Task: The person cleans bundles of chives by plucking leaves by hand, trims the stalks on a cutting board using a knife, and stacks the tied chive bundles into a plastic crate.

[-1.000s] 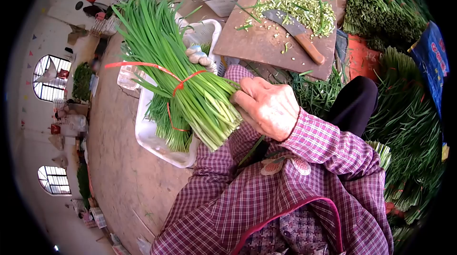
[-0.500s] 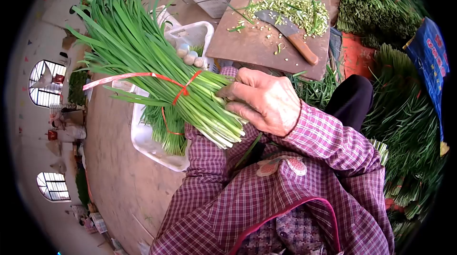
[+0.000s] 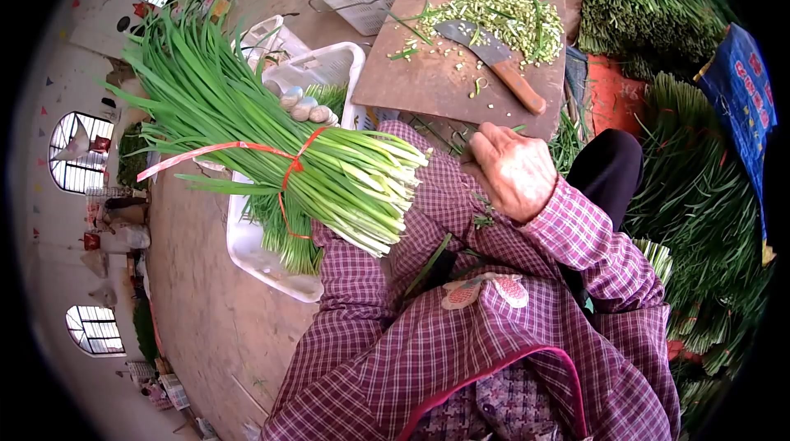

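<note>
A thick bunch of garlic chives point(image 3: 329, 186) lies across my lap, its pale cut ends to the right and its green leaves fanned to the upper left. Red tape point(image 3: 295, 163) rings it, one tail hanging loose to the left. My left hand point(image 3: 306, 105) grips the bunch from its far side; only the fingertips show, the rest being hidden behind the stems. Apart from the bunch, to the right of the cut ends, my right hand point(image 3: 517, 174) is closed with curled fingers. Whether anything sits inside them is hidden. Small green scraps point(image 3: 483, 212) lie just below it.
Ahead, a brown board point(image 3: 403, 71) bears chopped stem pieces point(image 3: 502, 17) and a wooden-handled knife point(image 3: 498, 62). A white basket point(image 3: 247, 256) with another tied bunch stands at left. Piled chives point(image 3: 699, 202) and a blue bag point(image 3: 736, 99) occupy the right. Another white crate point(image 3: 370, 1) stands behind.
My right hand has left the cut ends and moved right, its fingers curling in. The bunch has tilted a little, its stem ends now more level and fully in sight.
</note>
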The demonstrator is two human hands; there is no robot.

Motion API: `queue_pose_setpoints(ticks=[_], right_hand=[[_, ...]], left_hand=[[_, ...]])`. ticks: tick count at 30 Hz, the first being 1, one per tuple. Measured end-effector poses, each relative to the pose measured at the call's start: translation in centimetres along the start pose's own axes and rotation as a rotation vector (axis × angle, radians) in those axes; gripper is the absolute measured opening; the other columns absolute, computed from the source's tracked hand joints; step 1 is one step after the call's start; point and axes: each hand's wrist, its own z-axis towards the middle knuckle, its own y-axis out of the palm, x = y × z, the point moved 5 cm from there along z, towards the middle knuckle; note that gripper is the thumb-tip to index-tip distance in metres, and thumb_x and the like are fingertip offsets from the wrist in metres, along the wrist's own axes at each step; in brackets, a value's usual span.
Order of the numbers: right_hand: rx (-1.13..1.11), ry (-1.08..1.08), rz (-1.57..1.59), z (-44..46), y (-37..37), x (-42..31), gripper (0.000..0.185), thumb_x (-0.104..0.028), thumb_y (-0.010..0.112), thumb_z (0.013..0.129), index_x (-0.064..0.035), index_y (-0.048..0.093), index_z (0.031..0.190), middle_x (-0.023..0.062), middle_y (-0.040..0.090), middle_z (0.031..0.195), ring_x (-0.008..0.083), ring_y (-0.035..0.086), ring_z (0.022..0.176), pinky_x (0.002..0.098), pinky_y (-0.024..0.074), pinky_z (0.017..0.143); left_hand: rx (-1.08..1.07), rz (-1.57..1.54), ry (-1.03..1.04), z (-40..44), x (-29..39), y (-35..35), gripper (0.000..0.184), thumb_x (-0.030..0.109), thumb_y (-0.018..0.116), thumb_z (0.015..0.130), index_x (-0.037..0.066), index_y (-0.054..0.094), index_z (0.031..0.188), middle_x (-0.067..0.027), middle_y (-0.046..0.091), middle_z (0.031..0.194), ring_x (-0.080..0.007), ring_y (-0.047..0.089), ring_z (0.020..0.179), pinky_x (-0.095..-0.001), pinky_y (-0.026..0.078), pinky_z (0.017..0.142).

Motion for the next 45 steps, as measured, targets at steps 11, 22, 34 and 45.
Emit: queue_pose_setpoints(ticks=[11,22,34,45], right_hand=[[0.091,-0.138,0.394,3.2,-0.7,-5.9,0.021,-0.022,0.065,0.083,-0.0054,0.06,0.095,0.0106,0.056,0.085,0.0307,0.061,0.076,0.0397,0.0501,0.063],[-0.264,-0.043,-0.154,-2.5,2.5,1.6,0.021,-0.017,0.066,0.075,-0.005,0.058,0.09,0.0106,0.06,0.078,0.0262,0.065,0.071,0.0386,0.0524,0.054],[0.162,-0.245,0.294,4.4,-2.1,-5.7,0.02,-0.013,0.063,0.074,-0.0123,0.061,0.094,0.0063,0.052,0.086,0.0243,0.059,0.082,0.0382,0.0502,0.059],[0.096,-0.45,0.018,4.2,-0.2,-4.6,0.023,-0.015,0.065,0.067,-0.0053,0.053,0.084,0.0061,0.047,0.082,0.0208,0.055,0.077,0.0316,0.0506,0.055]], left_hand=[[0.223,0.068,0.005,1.7,-1.1,2.8,0.044,0.039,0.03,0.104,0.001,0.051,0.112,-0.003,0.052,0.093,-0.0143,0.052,0.089,-0.0348,0.043,0.091],[0.258,0.162,0.084,1.7,-0.9,4.5,0.042,0.037,0.033,0.103,0.001,0.053,0.114,-0.006,0.056,0.099,-0.0165,0.055,0.092,-0.0359,0.043,0.091],[0.094,0.152,-0.011,2.8,-2.5,4.5,0.044,0.035,0.033,0.103,0.002,0.049,0.126,-0.0093,0.057,0.108,-0.0228,0.055,0.101,-0.0407,0.04,0.097],[0.051,0.261,-0.007,1.1,-2.4,3.3,0.05,0.038,0.037,0.101,0.004,0.041,0.138,-0.0143,0.051,0.129,-0.0256,0.052,0.114,-0.0432,0.036,0.105]])
